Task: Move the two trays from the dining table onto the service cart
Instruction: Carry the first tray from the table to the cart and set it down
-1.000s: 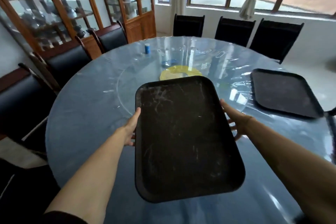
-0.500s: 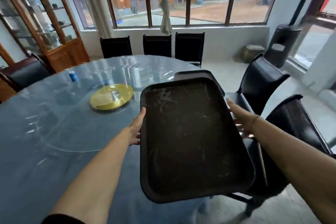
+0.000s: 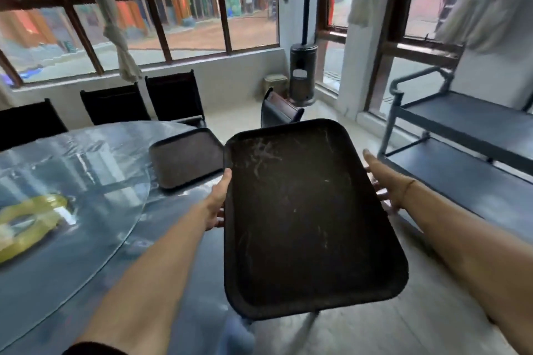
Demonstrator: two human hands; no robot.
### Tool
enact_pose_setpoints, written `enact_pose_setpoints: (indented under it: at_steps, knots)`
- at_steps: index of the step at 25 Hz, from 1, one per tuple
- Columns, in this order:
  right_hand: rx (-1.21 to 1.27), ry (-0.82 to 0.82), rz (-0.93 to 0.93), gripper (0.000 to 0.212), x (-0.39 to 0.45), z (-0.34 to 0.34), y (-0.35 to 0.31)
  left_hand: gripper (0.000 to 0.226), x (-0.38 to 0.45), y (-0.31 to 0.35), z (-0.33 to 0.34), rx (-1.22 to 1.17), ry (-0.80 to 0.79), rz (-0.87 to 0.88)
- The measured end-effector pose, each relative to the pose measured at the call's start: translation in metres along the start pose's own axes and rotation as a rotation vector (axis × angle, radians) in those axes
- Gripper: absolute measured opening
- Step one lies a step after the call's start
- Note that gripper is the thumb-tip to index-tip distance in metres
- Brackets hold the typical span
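I carry a dark, scratched rectangular tray (image 3: 302,219) in the air, past the table's right edge. My left hand (image 3: 218,201) grips its left rim, thumb on top. My right hand (image 3: 385,181) holds the right rim, fingers underneath. A second dark tray (image 3: 184,160) lies on the round dining table (image 3: 72,239) near its far right edge. The grey service cart (image 3: 461,135) with two shelves stands at the right, beyond my right hand.
Black chairs (image 3: 173,98) line the table's far side and another chair (image 3: 277,108) stands beyond the held tray. A yellow ring (image 3: 26,225) sits on the glass turntable. A patio heater (image 3: 302,72) stands in the corner by the windows.
My view and the held tray have swung right, off the table. The service cart has come into view at the right, and the second tray now shows left of the held one.
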State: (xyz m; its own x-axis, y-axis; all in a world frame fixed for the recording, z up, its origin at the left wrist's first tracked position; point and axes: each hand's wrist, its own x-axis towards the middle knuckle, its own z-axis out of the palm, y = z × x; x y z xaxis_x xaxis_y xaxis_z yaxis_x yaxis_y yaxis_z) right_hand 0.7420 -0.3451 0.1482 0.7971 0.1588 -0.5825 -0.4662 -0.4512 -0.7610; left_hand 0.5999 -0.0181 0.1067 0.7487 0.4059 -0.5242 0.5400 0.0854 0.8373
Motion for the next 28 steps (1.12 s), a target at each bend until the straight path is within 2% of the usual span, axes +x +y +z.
enact_pose_setpoints:
  at_steps: [7, 11, 14, 18, 25, 28]
  knots:
    - [0.209, 0.239, 0.108, 0.094, -0.006, -0.133, 0.074, 0.081, 0.048, 0.053, 0.154, 0.129, -0.278, 0.02]
    - [0.326, 0.361, 0.167, 0.085, -0.012, -0.19, 0.11, 0.067, 0.073, 0.079, 0.239, 0.162, -0.469, -0.006]
    - [0.423, 0.478, 0.205, 0.087, -0.011, -0.229, 0.129, 0.082, 0.101, 0.101, 0.296, 0.233, -0.572, -0.005]
    - [0.484, 0.566, 0.281, 0.091, 0.0, -0.276, 0.138, 0.09, 0.132, 0.13, 0.364, 0.365, -0.713, -0.006]
    - [0.589, 0.676, 0.344, 0.077, 0.039, -0.338, 0.129, 0.092, 0.186, 0.185, 0.465, 0.451, -0.839, -0.015]
    - [0.604, 0.719, 0.358, 0.082, 0.054, -0.362, 0.13, 0.094, 0.203, 0.202, 0.5, 0.483, -0.882, -0.013]
